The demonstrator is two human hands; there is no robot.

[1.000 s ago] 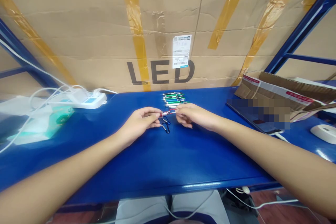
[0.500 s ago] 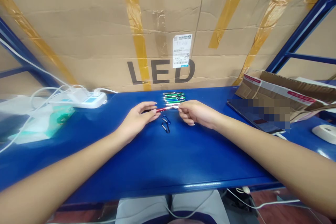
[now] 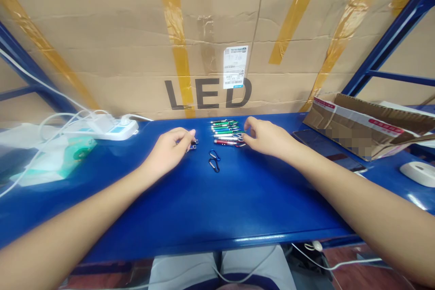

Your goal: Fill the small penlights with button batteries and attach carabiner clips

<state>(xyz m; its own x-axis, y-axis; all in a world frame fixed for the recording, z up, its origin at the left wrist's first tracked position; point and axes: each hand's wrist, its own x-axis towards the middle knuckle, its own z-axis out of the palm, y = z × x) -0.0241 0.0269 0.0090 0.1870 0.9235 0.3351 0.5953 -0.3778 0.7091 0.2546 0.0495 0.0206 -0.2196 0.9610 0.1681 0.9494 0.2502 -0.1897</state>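
Observation:
On the blue table (image 3: 217, 204) lies a row of small pen-shaped torches (image 3: 224, 128), mostly green, with a red torch (image 3: 225, 142) as the nearest one. My right hand (image 3: 267, 138) rests at the right end of the row. Its fingers are loosely curved and apart, with the tips by the red torch's clip. My left hand (image 3: 169, 148) is left of the row, its fingertips pinched on a small dark piece (image 3: 194, 143) with a ring. Two dark carabiner clips (image 3: 214, 160) lie loose between the hands, nearer to me.
A large taped cardboard box (image 3: 210, 45) marked LED stands behind the table. A white power strip (image 3: 113, 129) with cables and plastic-wrapped packs (image 3: 54, 161) sit at the left. At the right are an open cardboard box (image 3: 363, 129), a dark phone (image 3: 322, 145) and a white round object (image 3: 418, 173).
The red torch, held between both hands before, now lies at the near end of the row. My right hand has moved up and right; my left hand has drawn away left with a small dark piece.

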